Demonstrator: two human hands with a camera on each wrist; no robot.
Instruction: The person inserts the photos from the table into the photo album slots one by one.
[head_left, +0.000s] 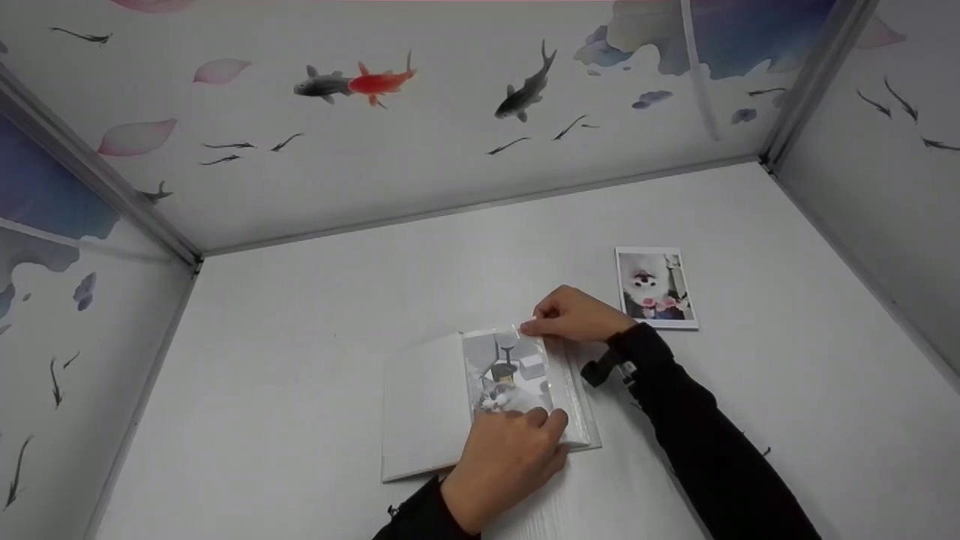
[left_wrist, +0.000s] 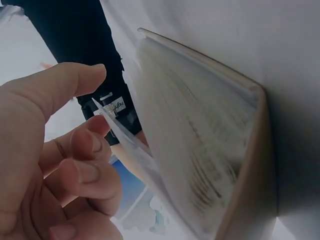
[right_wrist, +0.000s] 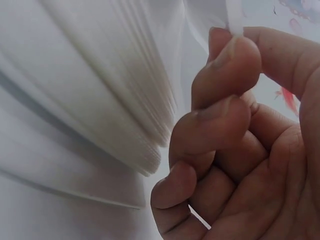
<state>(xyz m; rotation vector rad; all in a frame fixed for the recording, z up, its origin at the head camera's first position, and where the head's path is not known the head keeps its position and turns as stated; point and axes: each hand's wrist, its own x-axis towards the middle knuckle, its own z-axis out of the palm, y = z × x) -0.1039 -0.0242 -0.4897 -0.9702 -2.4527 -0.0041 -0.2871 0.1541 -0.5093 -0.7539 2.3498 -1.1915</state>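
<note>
A photo album [head_left: 424, 405] lies spread on the white table, its left side plain white. On its right side is a photo [head_left: 517, 367] in grey tones, under a glossy clear sleeve. My right hand [head_left: 581, 315] pinches the upper right corner of the album page [right_wrist: 234, 15] between thumb and index finger. At the photo's lower edge is my left hand [head_left: 510, 457], covering the bottom of the picture. The left wrist view shows its thumb apart from the loosely bent fingers [left_wrist: 90, 172], with a lifted page corner [left_wrist: 107, 114] near the gap. Fanned pages [left_wrist: 195, 135] stand beyond.
A second photo [head_left: 654, 289] of a white fluffy animal with pink flowers lies on the table beyond the right wrist. Walls [head_left: 450, 172] painted with fish and petals enclose the table at the back and both sides.
</note>
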